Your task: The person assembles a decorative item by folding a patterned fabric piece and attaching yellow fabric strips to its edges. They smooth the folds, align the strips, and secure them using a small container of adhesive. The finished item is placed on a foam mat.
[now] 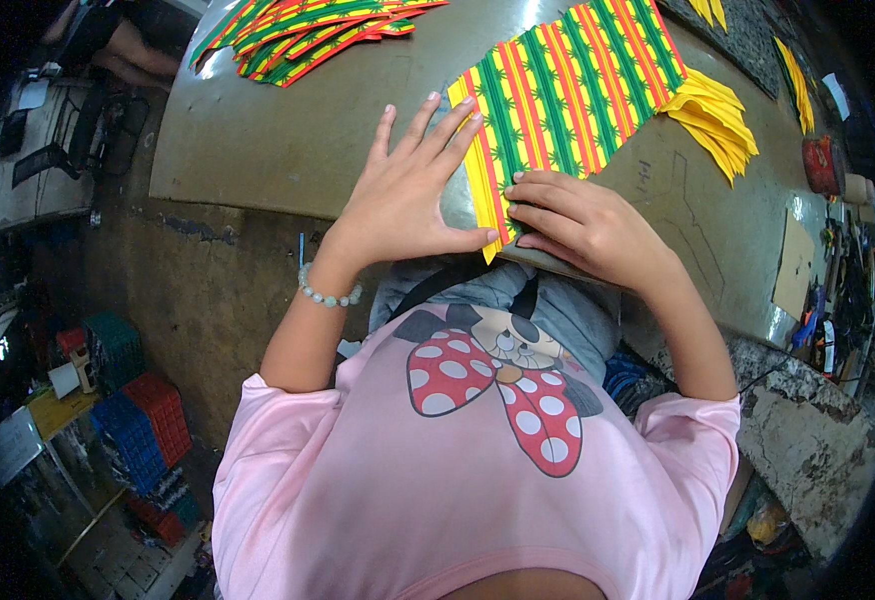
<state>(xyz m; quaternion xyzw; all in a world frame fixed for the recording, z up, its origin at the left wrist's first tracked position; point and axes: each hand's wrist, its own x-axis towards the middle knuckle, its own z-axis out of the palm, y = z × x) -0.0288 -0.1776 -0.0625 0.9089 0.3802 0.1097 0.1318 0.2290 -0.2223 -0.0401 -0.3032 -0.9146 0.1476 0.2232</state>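
Note:
A striped piece of fabric in green, yellow and red, printed with small leaf shapes, lies slantwise on the table before me. Along its left edge runs a narrow yellow strip. My left hand rests there with fingers spread, its fingertips on the upper part of the edge and its thumb at the lower corner. On the fabric's near end sits my right hand, its fingers together and curled slightly, pressing down on the cloth. Whether those fingers pinch anything is hidden.
A pile of matching striped pieces lies at the far left of the table. Folded yellow pieces sit right of the fabric. Tools and a red container line the right edge. Coloured plastic crates stand on the floor at left.

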